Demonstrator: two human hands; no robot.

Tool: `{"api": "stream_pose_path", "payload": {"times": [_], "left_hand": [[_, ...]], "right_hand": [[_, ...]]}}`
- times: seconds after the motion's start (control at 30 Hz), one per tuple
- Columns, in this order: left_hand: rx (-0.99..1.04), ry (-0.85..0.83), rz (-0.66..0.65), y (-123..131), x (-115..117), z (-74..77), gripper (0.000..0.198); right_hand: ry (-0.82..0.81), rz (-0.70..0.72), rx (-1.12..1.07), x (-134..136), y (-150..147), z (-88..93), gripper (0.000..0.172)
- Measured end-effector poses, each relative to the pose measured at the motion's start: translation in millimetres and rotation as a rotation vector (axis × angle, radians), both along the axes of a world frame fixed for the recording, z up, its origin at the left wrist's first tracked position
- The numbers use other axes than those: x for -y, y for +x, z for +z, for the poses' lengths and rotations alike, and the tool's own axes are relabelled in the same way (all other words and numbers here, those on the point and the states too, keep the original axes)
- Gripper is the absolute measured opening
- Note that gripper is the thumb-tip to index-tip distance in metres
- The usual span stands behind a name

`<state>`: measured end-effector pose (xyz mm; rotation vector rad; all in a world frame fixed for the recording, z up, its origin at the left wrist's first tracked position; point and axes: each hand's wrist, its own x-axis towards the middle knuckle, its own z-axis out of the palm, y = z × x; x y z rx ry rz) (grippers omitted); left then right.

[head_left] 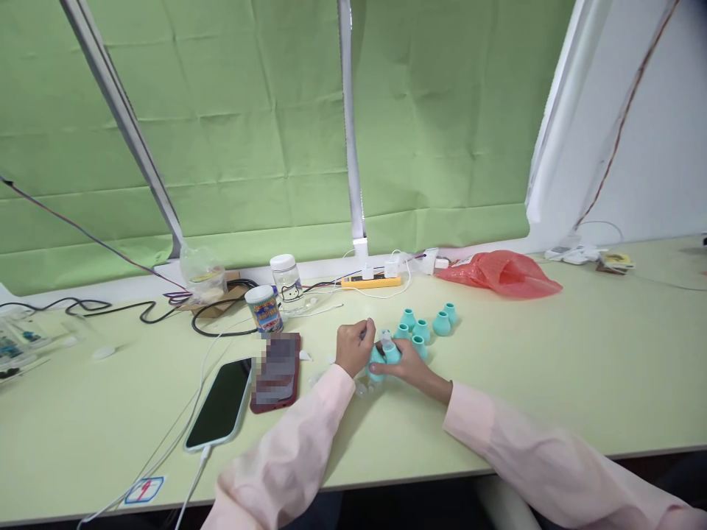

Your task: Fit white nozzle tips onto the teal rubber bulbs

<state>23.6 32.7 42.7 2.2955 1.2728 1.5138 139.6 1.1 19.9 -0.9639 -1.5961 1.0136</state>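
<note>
My right hand is wrapped round a small teal vase-shaped piece, with a clear plastic part standing at its mouth. Another teal piece is close under the fingers of that hand. Just to the left, my left hand is curled closed; what it holds, if anything, I cannot make out. Behind the right hand stand several more teal pieces with narrow open necks. Small clear plastic parts lie on the table below my left hand.
Left of my hands lie a red-cased phone and a charging phone with a white cable. Behind them stand a printed can and a clear jar. A power strip and red plastic bag lie along the back.
</note>
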Motion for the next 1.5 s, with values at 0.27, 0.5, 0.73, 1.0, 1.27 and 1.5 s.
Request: {"api": "stream_pose_path", "payload": {"times": [0.27, 0.5, 0.73, 1.0, 1.27, 1.5], "left_hand": [[-0.199, 0.25, 0.263, -3, 0, -3.0, 0.039], [-0.334, 0.649, 0.389, 0, 3, 0.6, 0.034], [-0.356, 0.728, 0.281, 3, 6, 3.5, 0.032], [0.046, -0.042, -0.022, -3, 3, 11.2, 0.041], [0.453, -0.689, -0.375, 0, -9, 5.0, 0.037], [0.606, -0.847, -0.458, 4, -6, 1.5, 0.031]], "right_hand": [[0.08, -0.046, 0.05, 0, 0, 0.0, 0.025], [0.007, -0.129, -0.011, -1, -2, 4.3, 0.016], [-0.212, -0.104, -0.161, 6, -6, 14.1, 0.015], [-0.233, 0.028, -0.126, 13, -3, 23.4, 0.02], [0.037, -0.028, 0.035, 9, 0, 17.6, 0.029], [0.102, -0.037, 0.101, 11, 1, 20.1, 0.028]]}}
